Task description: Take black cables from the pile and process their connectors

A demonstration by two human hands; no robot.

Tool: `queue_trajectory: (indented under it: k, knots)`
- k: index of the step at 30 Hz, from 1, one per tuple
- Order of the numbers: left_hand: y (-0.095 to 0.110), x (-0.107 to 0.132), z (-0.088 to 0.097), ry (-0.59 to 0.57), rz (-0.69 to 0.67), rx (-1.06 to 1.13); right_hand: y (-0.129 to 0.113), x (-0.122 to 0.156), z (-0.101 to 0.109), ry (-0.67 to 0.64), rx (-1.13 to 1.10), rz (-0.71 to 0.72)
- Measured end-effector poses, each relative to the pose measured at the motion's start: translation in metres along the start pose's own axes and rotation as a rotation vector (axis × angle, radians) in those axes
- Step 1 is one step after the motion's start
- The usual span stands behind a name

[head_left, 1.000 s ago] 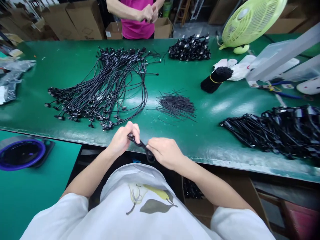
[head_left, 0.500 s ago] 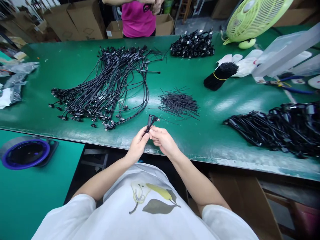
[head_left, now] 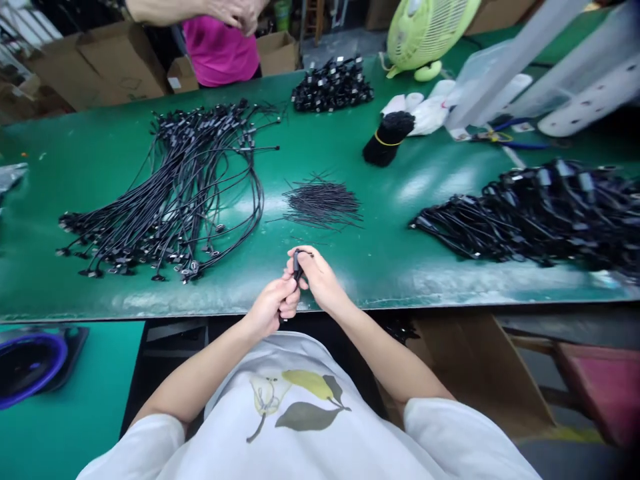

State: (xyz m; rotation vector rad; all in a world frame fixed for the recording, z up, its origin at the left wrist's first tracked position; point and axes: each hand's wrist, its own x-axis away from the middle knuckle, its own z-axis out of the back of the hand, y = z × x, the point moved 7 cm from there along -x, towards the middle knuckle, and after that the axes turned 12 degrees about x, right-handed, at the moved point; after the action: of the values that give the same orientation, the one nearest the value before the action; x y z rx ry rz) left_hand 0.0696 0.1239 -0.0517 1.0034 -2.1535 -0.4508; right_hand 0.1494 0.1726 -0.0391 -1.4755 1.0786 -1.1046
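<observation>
A short black cable (head_left: 297, 265), folded into a bundle, is held in front of me at the table's near edge. My left hand (head_left: 275, 303) is closed around its lower part, and a dark end shows below the fist. Around the upper end, my right hand (head_left: 316, 275) has its fingers and thumb closed on the cable by the connector. The fingers hide most of the bundle. Just beyond my hands lies a loose pile of thin black twist ties (head_left: 324, 203). Left of that, many long black cables (head_left: 195, 180) with connectors are spread out.
Finished-looking cable bundles (head_left: 540, 213) are heaped at the right, with another heap (head_left: 333, 85) at the back. A banded black bunch (head_left: 389, 139), a green fan (head_left: 430, 33) and blue-handled pliers (head_left: 520, 142) stand or lie at back right. Another person (head_left: 223, 47) stands across the green table (head_left: 360, 283).
My view has turned to the right. My right hand has moved up over the connector end, while my left has slid down and closed into a fist around the bundle.
</observation>
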Motion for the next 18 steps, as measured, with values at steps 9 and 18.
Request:
queue_trajectory:
  k: [9, 18]
  knots:
    - [-0.001, -0.019, 0.005, 0.003, -0.11, -0.632, 0.018, 0.024, 0.021, -0.105, -0.115, -0.079]
    - [0.053, -0.005, 0.073, 0.14, -0.25, -1.271, -0.111, 0.039, 0.334, 0.918, 1.277, -0.17]
